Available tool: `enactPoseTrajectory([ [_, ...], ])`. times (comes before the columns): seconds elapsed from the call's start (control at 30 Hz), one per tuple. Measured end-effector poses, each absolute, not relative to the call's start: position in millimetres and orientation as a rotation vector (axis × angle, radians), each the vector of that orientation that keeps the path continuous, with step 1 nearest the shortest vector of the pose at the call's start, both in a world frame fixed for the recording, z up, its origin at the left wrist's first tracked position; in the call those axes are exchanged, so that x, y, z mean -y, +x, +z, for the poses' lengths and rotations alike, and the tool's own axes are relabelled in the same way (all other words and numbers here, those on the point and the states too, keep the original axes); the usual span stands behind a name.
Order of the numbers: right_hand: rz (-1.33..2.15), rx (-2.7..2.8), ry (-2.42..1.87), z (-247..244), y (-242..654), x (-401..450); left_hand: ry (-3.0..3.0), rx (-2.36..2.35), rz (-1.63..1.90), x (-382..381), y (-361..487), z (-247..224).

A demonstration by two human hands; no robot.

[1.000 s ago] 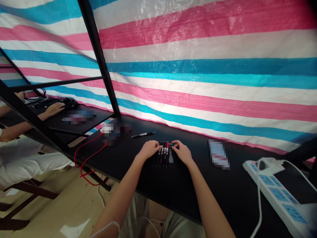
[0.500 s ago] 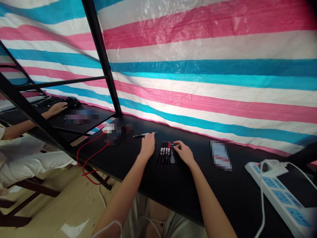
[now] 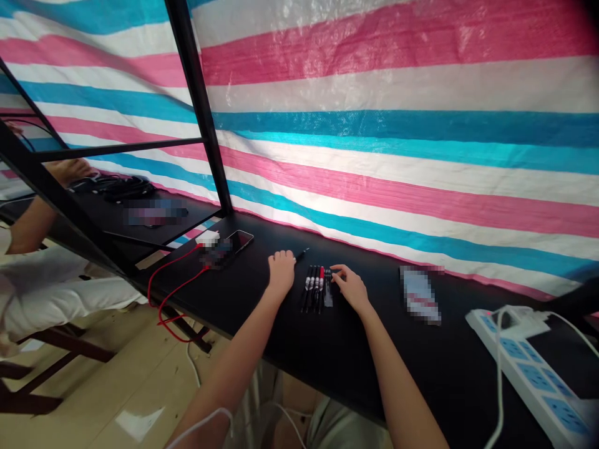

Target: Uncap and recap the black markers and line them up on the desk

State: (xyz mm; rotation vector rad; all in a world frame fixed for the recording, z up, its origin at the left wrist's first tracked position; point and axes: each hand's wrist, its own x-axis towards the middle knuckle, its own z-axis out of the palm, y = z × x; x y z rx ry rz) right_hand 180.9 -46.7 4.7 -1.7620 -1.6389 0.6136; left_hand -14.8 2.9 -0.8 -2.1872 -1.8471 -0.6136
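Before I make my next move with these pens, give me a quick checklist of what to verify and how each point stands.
1. Row of pens lying side by side: ok.
2. Loose pen in line with the row: not ok; it lies apart, at an angle.
3. Left hand gripping the loose pen: cannot tell; the hand hides the near end.
4. Right hand clear of the row: cannot tell; its fingertips are right beside the top of the row.
5. Red cables clear of both hands: ok.
6. Power strip away from the pens: ok.
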Motion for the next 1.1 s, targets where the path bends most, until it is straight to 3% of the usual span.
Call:
enactPoseTrajectory([
  [0.27,0.978,1.369,-1.342,5,179,42,-2.478,1.256,-0.82,23,11,18],
  [0.5,1.012,1.179,-1.233,9,180,44,-2.556,1.136,-0.826,21,7,17],
  [0.87,0.882,0.703,-1.129,12,203,45,-2.304,1.567,-0.78,19,-10,28],
  [1.1,0.842,0.882,-1.286,9,203,43,-2.37,1.88,-0.565,15,-11,23],
])
